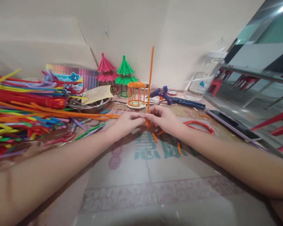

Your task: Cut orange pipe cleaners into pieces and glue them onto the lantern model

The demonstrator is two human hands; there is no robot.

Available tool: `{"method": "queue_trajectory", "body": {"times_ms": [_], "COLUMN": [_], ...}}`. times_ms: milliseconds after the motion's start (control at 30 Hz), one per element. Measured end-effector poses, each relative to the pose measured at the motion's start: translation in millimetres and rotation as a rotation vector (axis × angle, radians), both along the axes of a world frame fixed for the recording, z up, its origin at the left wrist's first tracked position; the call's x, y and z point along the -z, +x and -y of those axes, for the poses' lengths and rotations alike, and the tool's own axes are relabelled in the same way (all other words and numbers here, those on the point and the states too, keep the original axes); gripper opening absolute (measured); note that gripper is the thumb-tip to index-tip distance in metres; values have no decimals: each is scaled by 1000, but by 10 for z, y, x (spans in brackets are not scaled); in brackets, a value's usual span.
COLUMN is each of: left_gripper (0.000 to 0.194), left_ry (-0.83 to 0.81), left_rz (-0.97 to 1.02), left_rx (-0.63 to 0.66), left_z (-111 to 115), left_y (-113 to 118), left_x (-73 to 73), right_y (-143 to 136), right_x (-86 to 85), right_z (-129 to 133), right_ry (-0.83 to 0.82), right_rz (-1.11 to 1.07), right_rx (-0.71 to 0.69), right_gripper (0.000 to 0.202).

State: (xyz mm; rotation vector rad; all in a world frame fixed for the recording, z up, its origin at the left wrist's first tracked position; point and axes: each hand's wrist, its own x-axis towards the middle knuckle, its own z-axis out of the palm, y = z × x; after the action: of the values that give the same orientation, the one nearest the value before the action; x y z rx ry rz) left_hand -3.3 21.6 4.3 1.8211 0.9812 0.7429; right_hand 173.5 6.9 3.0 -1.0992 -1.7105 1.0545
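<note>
An orange pipe cleaner stands upright between my two hands, its lower end at my fingertips. My right hand pinches it between thumb and fingers. Touching it from the other side, my left hand has its fingers closed at the lower end, where small orange bits partly hide behind the fingers. Short cut orange pieces lie on the printed sheet below. Behind my hands sits a small round orange cage-like frame on a pale base.
Bundles of coloured pipe cleaners fill the left side. A pink pagoda, a green pagoda and a blue glue gun stand or lie at the back. A red-orange handle, a phone and a clear bottle are right.
</note>
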Motion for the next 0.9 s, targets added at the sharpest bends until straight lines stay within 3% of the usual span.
{"method": "queue_trajectory", "body": {"times_ms": [200,900], "left_gripper": [22,24], "left_ry": [-35,-23], "left_rz": [36,16], "left_rx": [53,36], "left_z": [-22,-49], "left_y": [8,-4], "left_x": [63,85], "right_y": [-1,12], "right_x": [-9,48], "right_z": [12,-45], "right_ry": [-12,59], "right_rz": [-14,-3], "right_rx": [16,22], "right_gripper": [26,22]}}
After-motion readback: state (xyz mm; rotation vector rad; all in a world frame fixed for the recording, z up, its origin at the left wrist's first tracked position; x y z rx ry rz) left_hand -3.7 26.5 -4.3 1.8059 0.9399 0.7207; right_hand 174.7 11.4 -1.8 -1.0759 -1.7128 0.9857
